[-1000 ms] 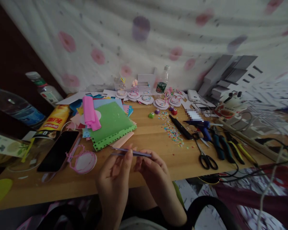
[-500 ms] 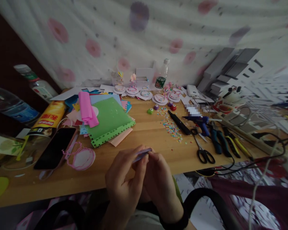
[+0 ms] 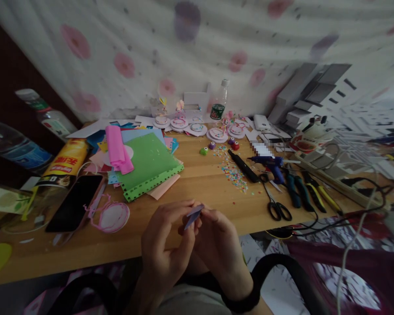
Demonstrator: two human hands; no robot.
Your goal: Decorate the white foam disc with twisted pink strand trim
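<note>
A small piece of folded purple paper [image 3: 193,215] is pinched between my two hands, just off the table's front edge. My left hand [image 3: 166,240] is closed on its left side, thumb below and fingers behind. From the right, my right hand [image 3: 221,245] grips the same paper with thumb and fingertips. The two flaps of the paper stand apart in a V. Parts of the fingertips behind the paper are hidden. Ahead on the left lies a green paper sheet with a scalloped, punched border [image 3: 147,162], a pink paper roll [image 3: 115,148] resting on it.
Scissors [image 3: 274,203], a blue glue gun [image 3: 271,164], pliers [image 3: 293,190] and a black tool [image 3: 244,166] lie to the right beside scattered confetti [image 3: 234,177]. A phone [image 3: 75,203] and pink ribbon [image 3: 113,217] lie left. Decorated white discs [image 3: 216,134] line the back.
The purple paper has turned and its flaps have spread, so more of its surface shows. Both hands still hold it, with the left fingers slightly shifted. The camera view has shifted a little.
</note>
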